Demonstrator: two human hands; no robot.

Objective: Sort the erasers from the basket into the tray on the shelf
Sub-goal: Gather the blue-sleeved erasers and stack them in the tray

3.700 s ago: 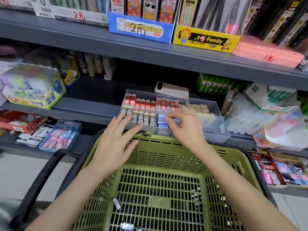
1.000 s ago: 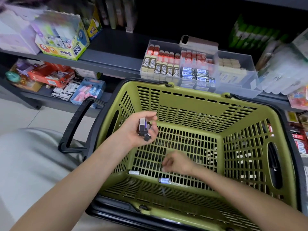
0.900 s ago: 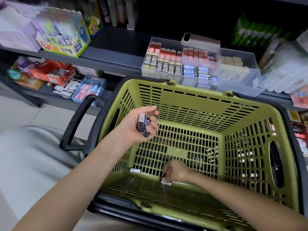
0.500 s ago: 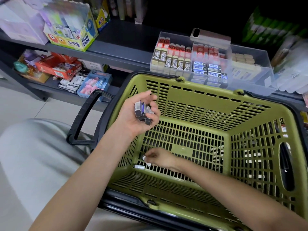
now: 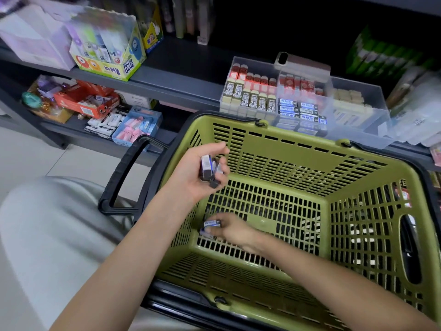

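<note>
Down on the basket (image 5: 298,151) floor, your right hand (image 5: 235,231) pinches a blue-labelled eraser (image 5: 212,222); your left hand (image 5: 198,180), fingers curled, grips several erasers (image 5: 205,167); the tray (image 5: 362,131) sits on the shelf (image 5: 179,75)

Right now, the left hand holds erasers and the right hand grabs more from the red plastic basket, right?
No. The head view shows the slatted plastic basket is olive green, not red. The left hand holds blue-sleeved erasers; the right hand grabs more.
</note>
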